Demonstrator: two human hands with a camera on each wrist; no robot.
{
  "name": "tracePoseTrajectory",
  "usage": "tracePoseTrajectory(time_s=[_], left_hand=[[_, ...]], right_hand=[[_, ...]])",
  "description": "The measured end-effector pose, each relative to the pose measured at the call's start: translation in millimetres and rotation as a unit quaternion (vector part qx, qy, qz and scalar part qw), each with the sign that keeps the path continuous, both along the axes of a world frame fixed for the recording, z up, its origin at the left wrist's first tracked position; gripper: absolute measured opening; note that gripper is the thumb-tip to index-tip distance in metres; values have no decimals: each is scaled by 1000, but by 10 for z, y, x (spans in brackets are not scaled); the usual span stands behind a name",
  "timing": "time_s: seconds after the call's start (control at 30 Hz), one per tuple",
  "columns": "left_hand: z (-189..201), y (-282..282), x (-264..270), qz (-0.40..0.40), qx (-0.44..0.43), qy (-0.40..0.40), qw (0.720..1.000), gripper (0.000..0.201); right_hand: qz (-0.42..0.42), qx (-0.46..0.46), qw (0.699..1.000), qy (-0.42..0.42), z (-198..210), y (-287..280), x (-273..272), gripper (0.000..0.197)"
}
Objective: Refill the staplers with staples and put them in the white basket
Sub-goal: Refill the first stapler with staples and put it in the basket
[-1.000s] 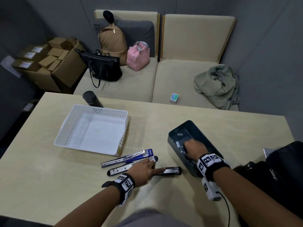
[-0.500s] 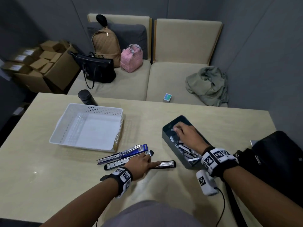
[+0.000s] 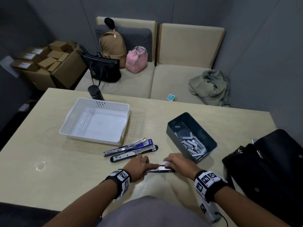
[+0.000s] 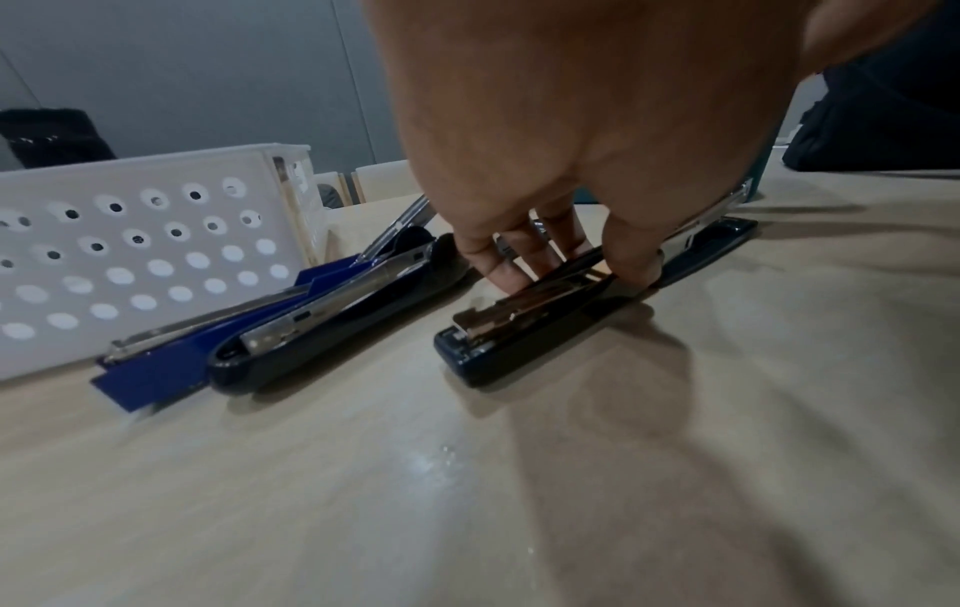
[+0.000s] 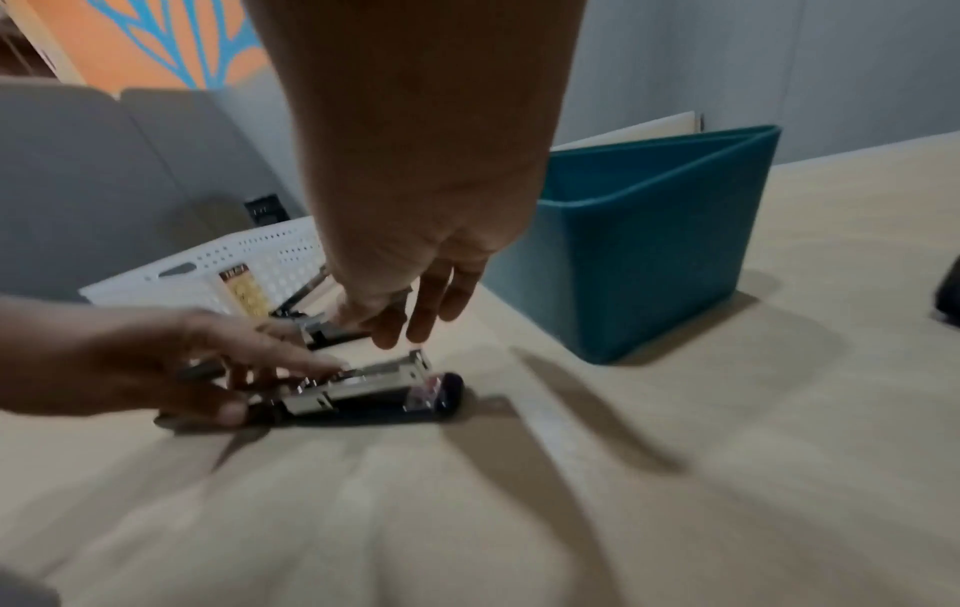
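A black stapler (image 3: 159, 169) lies opened flat on the table, its metal magazine up. My left hand (image 3: 146, 167) grips its rear part, fingers (image 4: 545, 263) over the magazine and the thumb on the near side. My right hand (image 3: 170, 163) hovers just above the stapler's front end (image 5: 415, 386), fingers (image 5: 421, 324) hanging curled. That view is blurred, so I cannot tell whether they pinch a staple strip. A dark bin (image 3: 211, 141) to the right holds several staple strips (image 3: 191, 145). The white basket (image 3: 72, 115) stands empty at the far left.
Two more opened staplers, one blue (image 3: 148, 142) and one black (image 3: 114, 158), lie side by side between the basket and my hands. A black bag (image 3: 268, 166) sits at the table's right edge. A dark bottle (image 3: 94, 93) stands behind the basket.
My right hand has come out of the dark bin and moved left to the stapler. My left hand has stayed on the stapler.
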State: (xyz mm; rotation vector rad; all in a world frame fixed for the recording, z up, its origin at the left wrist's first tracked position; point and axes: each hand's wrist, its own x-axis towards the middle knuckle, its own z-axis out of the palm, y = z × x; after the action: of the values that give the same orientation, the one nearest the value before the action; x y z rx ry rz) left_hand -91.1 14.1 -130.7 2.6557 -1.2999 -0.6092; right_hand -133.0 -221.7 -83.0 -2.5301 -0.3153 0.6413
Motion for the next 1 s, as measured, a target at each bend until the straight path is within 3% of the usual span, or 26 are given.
tracePoseTrajectory(time_s=[0.3,0.47,1.0], left_hand=[[-7,14,-34,10,3,5,1000,62],[-4,24,-27,9,-8,5,1000,60],[72,-5,-20,-13,20,1,1000,62]], right_hand=[[63,-114,980,-152,-196,81,-171,20],[105,-194,963,-155,-229,159,-133,22],[140,-285,939,-132,-226,275,-138,19]])
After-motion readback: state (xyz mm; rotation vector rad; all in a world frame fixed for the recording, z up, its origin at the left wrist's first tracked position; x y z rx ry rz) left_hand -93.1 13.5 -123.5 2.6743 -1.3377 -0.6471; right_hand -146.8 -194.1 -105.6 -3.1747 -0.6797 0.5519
